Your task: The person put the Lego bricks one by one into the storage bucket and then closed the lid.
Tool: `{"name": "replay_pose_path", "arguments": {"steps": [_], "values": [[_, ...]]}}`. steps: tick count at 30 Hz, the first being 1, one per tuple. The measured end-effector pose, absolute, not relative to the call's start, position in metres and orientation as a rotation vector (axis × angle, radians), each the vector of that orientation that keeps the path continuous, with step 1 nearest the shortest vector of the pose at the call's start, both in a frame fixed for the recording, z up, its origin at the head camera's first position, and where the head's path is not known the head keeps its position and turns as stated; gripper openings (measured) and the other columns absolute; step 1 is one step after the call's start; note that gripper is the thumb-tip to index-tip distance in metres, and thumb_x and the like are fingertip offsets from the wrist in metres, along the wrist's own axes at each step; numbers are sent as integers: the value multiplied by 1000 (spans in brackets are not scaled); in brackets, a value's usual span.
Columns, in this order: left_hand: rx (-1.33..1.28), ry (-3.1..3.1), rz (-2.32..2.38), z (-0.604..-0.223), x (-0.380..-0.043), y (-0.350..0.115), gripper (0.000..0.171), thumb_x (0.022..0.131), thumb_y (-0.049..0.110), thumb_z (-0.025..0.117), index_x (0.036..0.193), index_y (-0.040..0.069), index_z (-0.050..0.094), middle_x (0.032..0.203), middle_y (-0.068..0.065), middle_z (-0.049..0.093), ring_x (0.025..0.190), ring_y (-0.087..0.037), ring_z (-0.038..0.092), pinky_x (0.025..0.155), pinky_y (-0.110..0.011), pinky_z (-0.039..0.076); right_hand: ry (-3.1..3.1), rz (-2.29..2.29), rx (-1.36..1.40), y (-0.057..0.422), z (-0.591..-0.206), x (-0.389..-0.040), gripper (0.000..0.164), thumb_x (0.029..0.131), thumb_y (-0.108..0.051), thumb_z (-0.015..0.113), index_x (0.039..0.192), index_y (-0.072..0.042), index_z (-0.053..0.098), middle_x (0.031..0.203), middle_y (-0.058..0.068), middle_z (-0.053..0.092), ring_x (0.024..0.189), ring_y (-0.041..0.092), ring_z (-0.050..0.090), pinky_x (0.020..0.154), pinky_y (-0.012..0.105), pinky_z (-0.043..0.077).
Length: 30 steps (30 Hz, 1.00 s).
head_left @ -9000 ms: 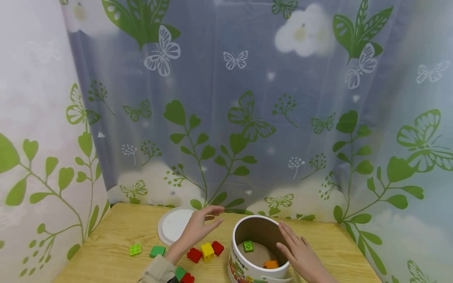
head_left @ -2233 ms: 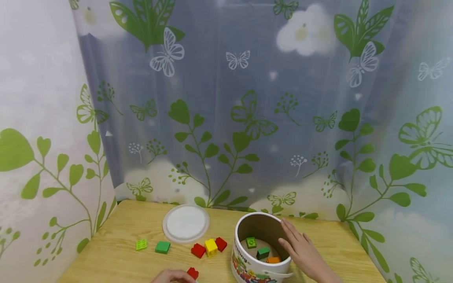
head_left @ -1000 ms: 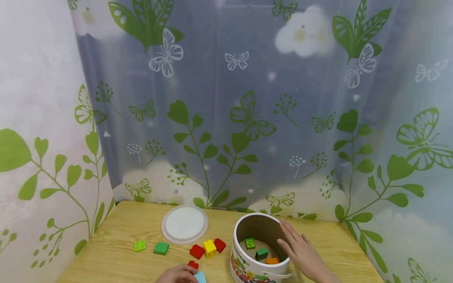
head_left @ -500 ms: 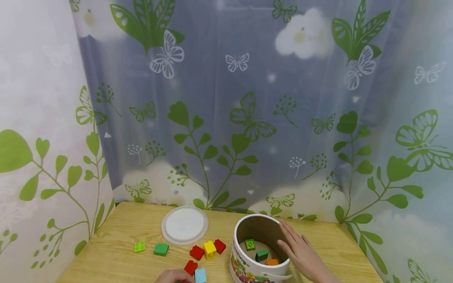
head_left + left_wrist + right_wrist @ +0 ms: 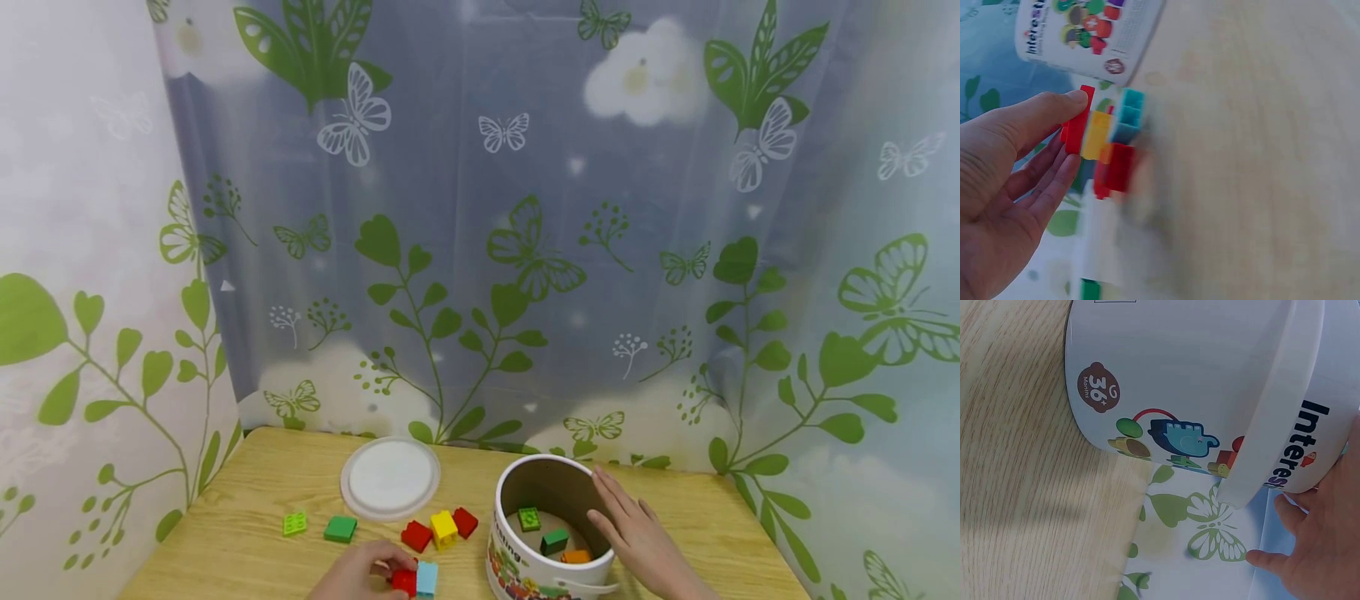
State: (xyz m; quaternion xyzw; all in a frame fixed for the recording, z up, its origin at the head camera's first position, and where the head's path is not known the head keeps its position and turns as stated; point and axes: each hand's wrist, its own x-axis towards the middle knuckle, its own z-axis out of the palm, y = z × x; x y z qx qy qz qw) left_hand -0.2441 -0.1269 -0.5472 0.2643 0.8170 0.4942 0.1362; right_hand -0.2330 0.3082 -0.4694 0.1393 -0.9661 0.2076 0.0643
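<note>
Item 1: held red brick [image 5: 1080, 125], one. It was clamped between thumb and fingers of the left hand [image 5: 360, 573], left of the bucket. Clock positions below were read from this hand's fingertips in the head view.

Item 2: light blue brick [image 5: 427, 578], just beside, at three o'clock.

Item 3: yellow brick [image 5: 443, 529], between one and two o'clock, set between two red bricks [image 5: 465, 522].

Item 4: green brick [image 5: 341, 529], at ten o'clock; lime brick [image 5: 295, 523] beyond it.

Item 5: white bucket [image 5: 517, 575], lettered and handled, between two and three o'clock. Inside lay a studded green piece [image 5: 528, 518], a dark green brick [image 5: 554, 542] and an orange brick [image 5: 576, 557].

Item 6: right hand [image 5: 637, 533], at the bucket's three-o'clock rim, fingers straight, thumb apart, clamped on nothing.

Item 7: round white lid [image 5: 391, 478], flat at twelve o'clock.

Item 8: wood-grain table [image 5: 232, 517], backed by a leaf-and-butterfly curtain [image 5: 450, 167].
</note>
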Motion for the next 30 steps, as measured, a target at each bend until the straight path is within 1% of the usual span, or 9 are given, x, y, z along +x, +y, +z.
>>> {"name": "replay_pose_path", "arguments": {"steps": [2, 6, 9, 15, 19, 21, 24, 27, 30], "values": [[798, 2413, 1448, -539, -245, -125, 26, 87, 17, 82, 110, 10, 73, 108, 1, 70, 94, -9, 63, 85, -39, 60, -2920, 627, 419, 308, -469, -233, 63, 108, -42, 44, 161, -11, 28, 166, 11, 27, 144, 40, 38, 112, 75, 23], [857, 2488, 1469, -522, -250, -121, 25, 87, 19, 82, 109, 11, 73, 107, 1, 72, 92, -6, 65, 85, -44, 60, -2922, 633, 419, 309, -469, -233, 62, 109, -41, 44, 161, -10, 29, 166, 12, 27, 144, 41, 38, 112, 75, 23], [911, 2498, 1504, -509, -255, -116, 25, 88, 20, 81, 109, 11, 73, 107, 1, 72, 93, -7, 66, 85, -44, 60, -2928, 644, 414, 309, -468, -234, 62, 109, -41, 43, 161, -10, 28, 166, 12, 27, 145, 41, 37, 112, 75, 22], [1020, 2516, 1547, -483, -262, -102, 25, 88, 19, 81, 111, 10, 73, 107, -3, 73, 94, -13, 69, 84, -39, 61, -2937, 657, 413, 309, -468, -233, 63, 109, -42, 42, 161, -10, 27, 166, 12, 27, 145, 40, 37, 112, 75, 21], [1075, 2546, 1522, -469, -268, -92, 25, 88, 19, 81, 110, 11, 73, 107, 0, 74, 95, -13, 69, 84, -29, 60, -2929, 647, 414, 309, -468, -232, 62, 109, -40, 43, 161, -10, 28, 165, 13, 27, 144, 41, 37, 112, 75, 22], [1094, 2553, 1512, -464, -271, -87, 24, 88, 19, 81, 110, 12, 73, 106, 0, 73, 95, -13, 69, 84, -26, 60, -2928, 640, 417, 310, -468, -232, 62, 109, -40, 43, 161, -10, 28, 165, 13, 28, 144, 41, 38, 112, 75, 22], [1120, 2562, 1506, -456, -275, -77, 24, 88, 20, 81, 111, 13, 73, 106, 1, 74, 95, -12, 69, 84, -32, 61, -2927, 628, 421, 310, -469, -232, 62, 109, -41, 43, 161, -10, 28, 165, 13, 28, 144, 41, 38, 112, 74, 23], [1121, 2555, 1512, -448, -277, -66, 25, 89, 20, 81, 112, 13, 74, 107, 1, 74, 96, -13, 69, 86, -33, 60, -2923, 617, 425, 311, -469, -233, 62, 109, -42, 42, 161, -10, 29, 165, 13, 28, 144, 41, 38, 112, 75, 23], [1120, 2552, 1517, -442, -279, -54, 25, 88, 21, 81, 112, 14, 74, 108, 2, 74, 97, -13, 68, 86, -26, 59, -2916, 619, 425, 310, -469, -232, 61, 109, -40, 43, 160, -10, 29, 165, 13, 28, 143, 41, 39, 112, 75, 24]]}}
